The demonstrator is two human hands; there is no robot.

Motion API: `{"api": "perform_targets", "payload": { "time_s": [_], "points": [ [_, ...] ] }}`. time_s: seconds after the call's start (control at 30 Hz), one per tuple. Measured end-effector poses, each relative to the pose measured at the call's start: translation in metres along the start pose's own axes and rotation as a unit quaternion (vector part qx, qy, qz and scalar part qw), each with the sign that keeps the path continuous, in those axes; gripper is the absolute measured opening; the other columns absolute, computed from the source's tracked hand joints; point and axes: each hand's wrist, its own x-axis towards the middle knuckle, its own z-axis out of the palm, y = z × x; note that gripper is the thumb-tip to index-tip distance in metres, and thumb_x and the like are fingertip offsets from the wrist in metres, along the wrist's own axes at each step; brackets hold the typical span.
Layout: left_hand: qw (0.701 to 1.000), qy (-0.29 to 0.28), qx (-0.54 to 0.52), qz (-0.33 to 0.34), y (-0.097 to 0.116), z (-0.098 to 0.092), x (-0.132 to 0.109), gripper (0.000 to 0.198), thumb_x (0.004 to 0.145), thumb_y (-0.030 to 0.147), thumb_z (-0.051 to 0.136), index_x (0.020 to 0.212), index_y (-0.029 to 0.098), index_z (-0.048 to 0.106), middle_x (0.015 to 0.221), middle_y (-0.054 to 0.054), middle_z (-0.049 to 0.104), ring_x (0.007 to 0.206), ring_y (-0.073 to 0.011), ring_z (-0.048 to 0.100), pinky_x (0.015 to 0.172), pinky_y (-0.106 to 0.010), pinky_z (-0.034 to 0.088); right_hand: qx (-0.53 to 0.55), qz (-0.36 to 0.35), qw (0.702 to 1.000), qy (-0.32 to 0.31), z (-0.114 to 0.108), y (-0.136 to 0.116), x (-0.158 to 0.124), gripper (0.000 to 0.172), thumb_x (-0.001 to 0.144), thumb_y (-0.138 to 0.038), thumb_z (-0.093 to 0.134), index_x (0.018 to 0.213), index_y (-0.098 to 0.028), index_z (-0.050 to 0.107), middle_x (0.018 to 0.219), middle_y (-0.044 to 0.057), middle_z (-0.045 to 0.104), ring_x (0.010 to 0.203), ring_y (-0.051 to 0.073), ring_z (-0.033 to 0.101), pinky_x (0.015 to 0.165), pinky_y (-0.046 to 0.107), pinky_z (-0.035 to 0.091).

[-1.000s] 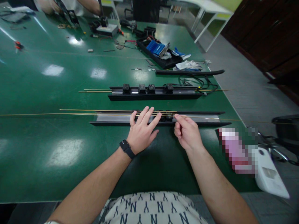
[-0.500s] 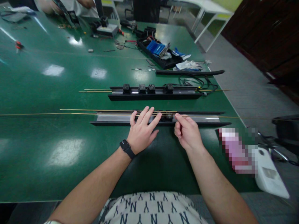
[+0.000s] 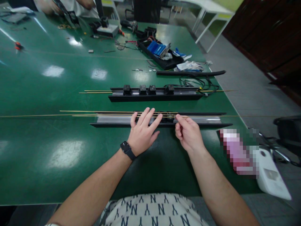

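Note:
A long black rail (image 3: 113,121) with a silvery channel lies across the green table (image 3: 47,150) in front of me. Several thin brass rods (image 3: 82,113) run along it and stick out far to the left. My left hand (image 3: 142,132), with a black watch on the wrist, lies flat with fingers stretched over the rail and rods. My right hand (image 3: 188,133) is closed in a pinch on one brass rod just right of the left hand; that rod runs on to the right past the table edge.
A second black rail (image 3: 155,94) with several black blocks and rods lies farther back. Behind it are black cables (image 3: 197,83), a curved black strip (image 3: 190,73), a black tray (image 3: 162,53) with blue parts, and gloves. Another person works at the far left end. A white device (image 3: 270,175) sits at right.
The thin rod pinched in my right hand has slid slightly to the left, its far right end drawing in. Both hands stay in place.

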Motion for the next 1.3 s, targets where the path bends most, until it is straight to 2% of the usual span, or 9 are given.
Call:
{"api": "perform_targets", "payload": {
  "time_s": [0.67,0.93,1.3],
  "points": [
    [1.000,-0.008,-0.002,-0.003,0.0009,-0.0010,0.0007,0.064,0.096,0.040,0.066,0.158,0.029,0.049,0.169,-0.014,0.042,0.159,-0.0329,0.034,0.128,-0.060,0.011,0.003,0.012,1.000,0.005,0.0008,-0.0014,-0.0013,0.040,0.070,-0.041,0.093,0.091,-0.016,0.070,0.050,-0.006,0.057,0.032,0.005,0.039,0.027,0.015,0.023],
    [1.000,-0.010,-0.003,-0.003,0.0005,-0.0019,0.0006,0.064,0.097,0.039,0.066,0.157,0.029,0.049,0.169,-0.013,0.042,0.159,-0.0328,0.034,0.128,-0.059,0.011,0.017,0.013,1.000,0.007,-0.0001,-0.0012,-0.0004,0.034,0.071,-0.036,0.092,0.090,-0.016,0.071,0.051,-0.007,0.055,0.033,0.005,0.037,0.027,0.016,0.023],
    [1.000,-0.007,-0.005,-0.003,0.0005,-0.0013,0.0004,0.064,0.096,0.039,0.067,0.157,0.030,0.050,0.169,-0.014,0.042,0.159,-0.0333,0.034,0.128,-0.059,0.011,0.029,0.013,0.999,0.005,0.0022,-0.0021,-0.0018,0.033,0.072,-0.035,0.091,0.084,-0.017,0.066,0.051,-0.007,0.055,0.033,0.005,0.038,0.028,0.016,0.023]
  ]
}}
